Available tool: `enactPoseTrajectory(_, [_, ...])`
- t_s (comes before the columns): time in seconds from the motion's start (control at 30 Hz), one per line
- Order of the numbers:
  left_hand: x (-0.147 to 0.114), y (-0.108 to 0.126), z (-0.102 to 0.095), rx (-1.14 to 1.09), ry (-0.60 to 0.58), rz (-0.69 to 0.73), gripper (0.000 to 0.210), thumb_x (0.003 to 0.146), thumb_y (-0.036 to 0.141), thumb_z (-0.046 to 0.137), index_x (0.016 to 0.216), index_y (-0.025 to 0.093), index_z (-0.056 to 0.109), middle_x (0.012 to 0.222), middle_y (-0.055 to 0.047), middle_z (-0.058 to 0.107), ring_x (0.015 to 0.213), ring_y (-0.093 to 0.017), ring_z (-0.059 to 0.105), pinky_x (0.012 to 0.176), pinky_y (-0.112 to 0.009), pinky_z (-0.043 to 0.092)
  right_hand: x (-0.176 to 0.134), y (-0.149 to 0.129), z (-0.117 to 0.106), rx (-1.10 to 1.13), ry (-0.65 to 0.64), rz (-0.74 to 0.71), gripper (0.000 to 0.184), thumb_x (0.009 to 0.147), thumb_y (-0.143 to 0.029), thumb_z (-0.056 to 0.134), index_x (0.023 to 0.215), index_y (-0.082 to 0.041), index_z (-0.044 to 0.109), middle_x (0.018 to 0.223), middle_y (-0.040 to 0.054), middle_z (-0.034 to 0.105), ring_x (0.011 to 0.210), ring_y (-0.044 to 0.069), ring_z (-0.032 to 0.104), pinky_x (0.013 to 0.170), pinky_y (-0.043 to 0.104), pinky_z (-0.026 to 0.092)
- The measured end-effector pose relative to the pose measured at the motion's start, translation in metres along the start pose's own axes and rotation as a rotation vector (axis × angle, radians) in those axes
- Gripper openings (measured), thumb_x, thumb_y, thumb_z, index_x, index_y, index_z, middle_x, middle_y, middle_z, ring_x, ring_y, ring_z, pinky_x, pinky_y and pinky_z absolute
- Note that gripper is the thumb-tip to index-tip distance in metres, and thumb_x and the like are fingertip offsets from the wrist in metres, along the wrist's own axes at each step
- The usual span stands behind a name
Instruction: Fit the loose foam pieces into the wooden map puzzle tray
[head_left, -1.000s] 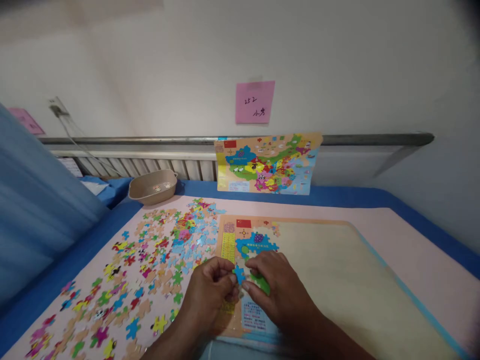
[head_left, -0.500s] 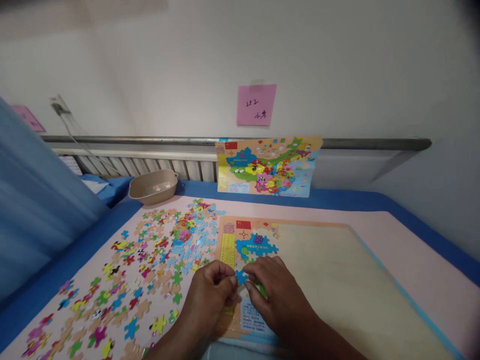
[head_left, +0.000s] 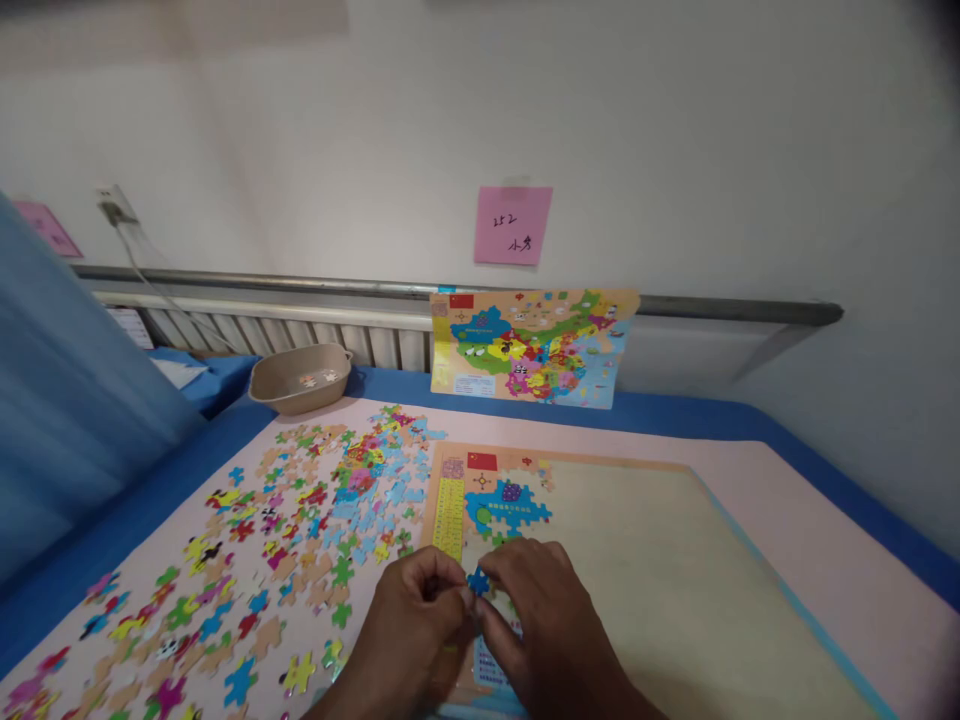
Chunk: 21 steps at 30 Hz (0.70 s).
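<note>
A small blue jigsaw piece (head_left: 478,580) is pinched between the fingertips of my left hand (head_left: 420,612) and my right hand (head_left: 541,605), above the lower left part of the puzzle board (head_left: 637,560). Both hands are closed at the fingertips, thumbs turned inward. Just beyond them lies a joined blue section (head_left: 510,507) with green pieces along its lower edge. A yellow strip (head_left: 448,515) and a red flag (head_left: 482,461) fill the board's left side. My hands hide part of the assembled area and the printed text block.
Loose jigsaw pieces (head_left: 240,680) spread across the pink sheet (head_left: 352,412) on the left. A beige basket (head_left: 300,385) with a few pieces stands behind them. The map picture (head_left: 532,350) leans against the wall rail (head_left: 735,310). A blue curtain (head_left: 82,400) hangs at left.
The blue piece has turned in my fingers and now looks darker and more tilted. Both hands stay together over the board. The camera view has shifted slightly.
</note>
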<state>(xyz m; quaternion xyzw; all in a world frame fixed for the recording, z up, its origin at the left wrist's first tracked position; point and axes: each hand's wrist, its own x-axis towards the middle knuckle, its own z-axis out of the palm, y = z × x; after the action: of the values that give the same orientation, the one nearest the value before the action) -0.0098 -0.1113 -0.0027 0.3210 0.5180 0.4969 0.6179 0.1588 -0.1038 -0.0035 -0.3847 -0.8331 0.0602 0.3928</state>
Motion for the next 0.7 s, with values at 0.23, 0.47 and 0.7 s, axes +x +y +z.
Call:
enactPoseTrajectory(0.23, [0.003,-0.011,-0.006,-0.027,-0.057,0.005,0.027,0.064,0.034,0.085,0.062,0.017,0.064,0.051,0.001,0.058,0.049,-0.011,0.050,0.053,-0.024,0.038,0.002,-0.003,-0.003,-0.009,-0.005,-0.007,0.025,0.089,-0.007,0.059,0.108,-0.023,0.059,0.097,0.0016,0.065,0.089,0.022,0.055,0.084,0.035,0.033])
enactPoseTrajectory(0.47, [0.007,-0.021,-0.005,-0.019,-0.059,0.010,0.032,0.068,0.040,0.085,0.063,0.018,0.062,0.051,0.001,0.056,0.050,-0.012,0.052,0.056,-0.025,0.042,0.002,0.002,-0.002,-0.015,-0.007,-0.035,0.021,0.091,-0.009,0.060,0.108,-0.022,0.060,0.095,0.0017,0.066,0.088,0.021,0.056,0.084,0.035,0.033])
enactPoseTrajectory(0.7, [-0.021,0.017,-0.010,0.392,-0.105,0.157,0.014,0.080,0.032,0.071,0.072,0.020,0.071,0.067,-0.002,0.065,0.066,-0.015,0.057,0.062,-0.025,0.041,0.016,0.038,-0.018,-0.280,-0.187,0.132,0.009,0.092,-0.017,0.070,0.098,-0.023,0.067,0.091,0.0028,0.067,0.088,0.026,0.056,0.081,0.039,0.029])
